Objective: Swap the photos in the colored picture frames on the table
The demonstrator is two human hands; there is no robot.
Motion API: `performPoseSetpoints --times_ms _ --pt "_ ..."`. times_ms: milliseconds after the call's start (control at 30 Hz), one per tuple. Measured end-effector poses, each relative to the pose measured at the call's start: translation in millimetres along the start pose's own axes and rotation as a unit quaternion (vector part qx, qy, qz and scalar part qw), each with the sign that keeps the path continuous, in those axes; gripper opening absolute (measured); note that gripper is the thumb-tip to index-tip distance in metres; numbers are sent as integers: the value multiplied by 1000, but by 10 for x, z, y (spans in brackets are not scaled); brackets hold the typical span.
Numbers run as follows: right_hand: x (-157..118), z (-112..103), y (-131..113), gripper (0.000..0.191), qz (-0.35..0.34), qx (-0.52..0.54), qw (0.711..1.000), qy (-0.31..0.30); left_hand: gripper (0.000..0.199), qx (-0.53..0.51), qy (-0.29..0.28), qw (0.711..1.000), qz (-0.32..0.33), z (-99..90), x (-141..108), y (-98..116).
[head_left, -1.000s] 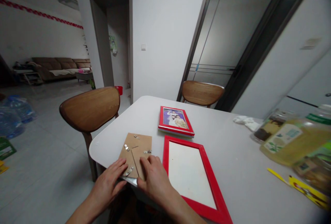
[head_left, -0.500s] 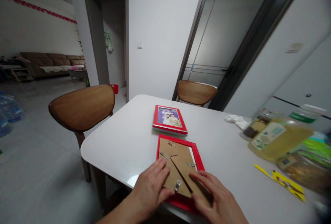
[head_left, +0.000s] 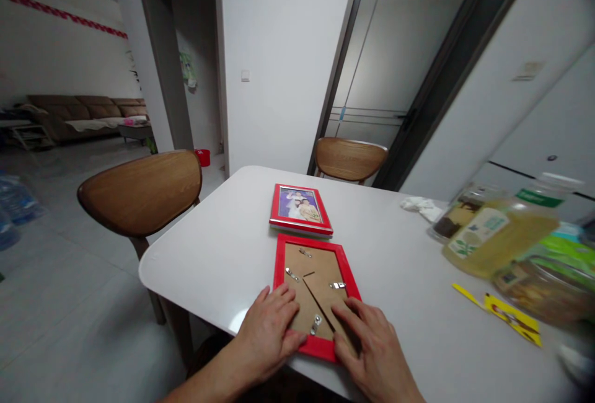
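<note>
A red picture frame [head_left: 281, 260] lies face down near the table's front edge, its brown backing board [head_left: 320, 261] inside the rim with several metal clips on it. My left hand [head_left: 269, 325] rests on the frame's lower left side, fingers spread. On the lower right side lies my right hand [head_left: 372, 341], its fingers apart and touching the backing board and rim. Just beyond is a second red frame [head_left: 302, 225], face up, with a photo of people on a purple background.
On the white table [head_left: 204, 254], at the right, stand a jug of yellow liquid [head_left: 506, 235], a jar [head_left: 458, 217] and a clear container [head_left: 539, 291]. Nearer lies a yellow packet [head_left: 511, 319]. Crumpled tissue [head_left: 421, 208] lies behind. Wooden chairs [head_left: 144, 189] stand at the left and far side.
The backing board now sits flatter and squarer inside the red rim; the white strip at its right edge is no longer visible. Both hands stay on the frame. The view has shifted slightly.
</note>
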State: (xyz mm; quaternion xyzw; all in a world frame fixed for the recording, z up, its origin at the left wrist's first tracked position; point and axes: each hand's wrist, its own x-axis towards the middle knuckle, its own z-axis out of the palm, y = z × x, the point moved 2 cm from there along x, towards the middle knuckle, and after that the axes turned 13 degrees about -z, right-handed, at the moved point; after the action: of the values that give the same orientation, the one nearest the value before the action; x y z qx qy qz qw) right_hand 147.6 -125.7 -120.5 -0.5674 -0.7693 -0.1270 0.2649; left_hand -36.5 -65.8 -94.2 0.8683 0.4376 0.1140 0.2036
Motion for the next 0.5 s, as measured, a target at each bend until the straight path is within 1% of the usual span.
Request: performPoseSetpoints --times_ms 100,167,233,333,400,500 --pt "14 -15 -33 28 -26 -22 999 -10 55 -5 -11 1000 13 -12 -36 -15" --pt "42 -37 -79 29 -49 -27 998 -20 58 -12 -15 999 27 -4 -51 -34" --pt "82 -56 -145 28 -86 -17 995 -36 52 -21 -15 999 47 12 -59 -52" --pt "136 -72 -233 27 -138 8 987 -79 42 -31 -8 998 62 33 -60 -66" --pt "157 -88 -261 27 -152 20 983 -99 38 -32 -3 998 57 39 -58 -68" --pt "165 -127 -281 26 -167 36 980 -105 35 -30 -3 998 51 50 -61 -65"
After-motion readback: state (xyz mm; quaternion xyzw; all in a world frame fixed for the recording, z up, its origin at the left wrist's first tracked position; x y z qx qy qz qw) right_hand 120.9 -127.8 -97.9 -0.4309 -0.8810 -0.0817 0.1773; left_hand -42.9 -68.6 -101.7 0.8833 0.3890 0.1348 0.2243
